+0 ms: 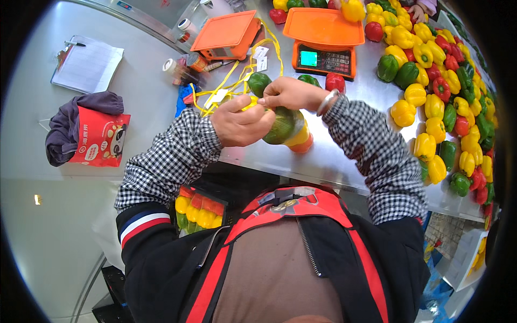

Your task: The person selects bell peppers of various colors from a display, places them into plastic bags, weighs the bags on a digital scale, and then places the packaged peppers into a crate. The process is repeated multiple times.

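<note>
A clear bag of bell peppers (pixel 286 127) lies on the metal table, with a green, a yellow and an orange-red pepper in a row. At its upper left end, my left hand (pixel 244 121) curls its fingers around the gathered neck. My right hand (pixel 297 95) pinches thumb and forefinger at the same spot, touching the left fingertips; the detail between them is hidden. Just above sits a loose green pepper (pixel 259 83). Yellow tie straps (pixel 226 89) with white tags are strewn beyond my left hand.
An orange digital scale (pixel 323 42) and another orange scale (pixel 226 34) stand beyond. Bell peppers (pixel 434 105) crowd the right side, where another person's hand (pixel 418 13) reaches in. A clipboard (pixel 88 64) and red bag (pixel 101 139) lie left. Below the table edge, a black crate (pixel 229 197) holds bagged peppers.
</note>
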`<state>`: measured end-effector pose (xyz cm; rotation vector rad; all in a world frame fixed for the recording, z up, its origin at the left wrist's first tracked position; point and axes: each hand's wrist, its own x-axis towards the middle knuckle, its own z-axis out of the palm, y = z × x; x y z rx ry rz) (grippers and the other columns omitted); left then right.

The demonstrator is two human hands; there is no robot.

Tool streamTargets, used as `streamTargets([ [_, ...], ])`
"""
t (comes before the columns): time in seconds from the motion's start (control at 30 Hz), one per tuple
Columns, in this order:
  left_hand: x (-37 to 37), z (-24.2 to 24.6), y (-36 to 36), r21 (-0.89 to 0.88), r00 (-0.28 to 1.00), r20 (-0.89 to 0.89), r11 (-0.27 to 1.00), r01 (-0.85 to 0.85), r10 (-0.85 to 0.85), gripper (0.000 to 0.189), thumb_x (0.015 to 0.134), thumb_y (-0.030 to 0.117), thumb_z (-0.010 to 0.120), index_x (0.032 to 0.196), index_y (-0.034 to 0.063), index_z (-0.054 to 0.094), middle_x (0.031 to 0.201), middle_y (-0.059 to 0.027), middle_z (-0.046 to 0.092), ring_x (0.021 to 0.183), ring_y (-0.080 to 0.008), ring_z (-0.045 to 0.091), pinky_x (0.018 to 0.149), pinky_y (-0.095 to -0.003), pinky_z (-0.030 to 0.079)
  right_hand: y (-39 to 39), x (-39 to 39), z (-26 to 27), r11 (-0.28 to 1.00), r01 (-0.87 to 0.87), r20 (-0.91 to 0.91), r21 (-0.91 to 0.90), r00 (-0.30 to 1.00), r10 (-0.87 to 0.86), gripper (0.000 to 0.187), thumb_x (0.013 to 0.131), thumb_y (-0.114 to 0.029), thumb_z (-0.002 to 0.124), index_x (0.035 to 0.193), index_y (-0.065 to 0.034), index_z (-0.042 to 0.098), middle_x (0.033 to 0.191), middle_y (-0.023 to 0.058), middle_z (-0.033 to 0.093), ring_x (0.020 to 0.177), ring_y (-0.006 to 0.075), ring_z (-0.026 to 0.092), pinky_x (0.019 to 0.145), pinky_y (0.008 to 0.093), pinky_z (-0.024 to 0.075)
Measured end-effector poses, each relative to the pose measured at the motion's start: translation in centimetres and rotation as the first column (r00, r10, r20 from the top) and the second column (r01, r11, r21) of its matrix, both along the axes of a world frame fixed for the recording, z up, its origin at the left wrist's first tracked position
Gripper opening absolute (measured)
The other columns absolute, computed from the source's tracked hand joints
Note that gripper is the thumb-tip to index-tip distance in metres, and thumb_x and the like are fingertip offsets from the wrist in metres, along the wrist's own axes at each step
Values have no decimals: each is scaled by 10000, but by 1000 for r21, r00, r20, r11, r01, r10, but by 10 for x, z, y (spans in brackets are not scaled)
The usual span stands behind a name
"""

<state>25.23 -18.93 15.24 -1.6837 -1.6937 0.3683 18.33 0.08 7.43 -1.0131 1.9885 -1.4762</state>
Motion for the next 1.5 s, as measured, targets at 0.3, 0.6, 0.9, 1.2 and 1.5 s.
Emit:
streamTargets([
  [0.3, 6, -18, 4, -5, 662, 550, 794, -607, 509, 130, 742, 119, 707, 847, 82, 640, 912, -51, 566, 932, -274, 546, 826, -412, 409, 7, 11, -13, 948, 240, -93, -209, 960, -264, 277, 936, -278, 660, 930, -1, 678, 816, 43, 635, 730, 107, 555, 637, 280, 462],
  [0.6, -14, -16, 11, -582, -680, 731, 464, -668, -64, 147, 889, 178, 713, 905, 40, 663, 758, 40, 593, 728, -54, 506, 660, -237, 406, 18, 47, -22, 906, 248, -246, -342, 907, -341, 226, 768, -159, 771, 827, -44, 585, 811, 103, 571, 796, 289, 562, 695, 393, 451],
  [0.9, -10, -15, 28, -624, -676, 711, 268, -734, -193, 148, 930, 215, 659, 937, 69, 681, 808, 39, 613, 734, -60, 501, 660, -235, 382, 16, 37, -29, 842, 198, -466, -502, 758, -456, 260, 744, -109, 773, 949, -79, 616, 847, 97, 601, 814, 302, 621, 686, 380, 505],
  [1.2, 0, -29, 39, -410, -446, 841, 177, -895, -307, 221, 943, 197, 648, 970, -22, 662, 873, -46, 652, 800, -109, 578, 724, -273, 479, 19, 27, -42, 801, 207, -240, -562, 886, -397, 171, 774, -117, 771, 871, -31, 657, 835, 101, 622, 780, 262, 628, 670, 341, 495],
  [1.5, 4, -26, 42, -399, -458, 806, 229, -888, -375, 160, 967, 154, 620, 1003, 2, 653, 927, -2, 637, 876, -77, 556, 818, -250, 454, 23, 14, -26, 890, 204, -123, -407, 954, -274, 217, 731, -109, 801, 831, -40, 622, 747, 61, 617, 638, 172, 624, 569, 296, 489],
])
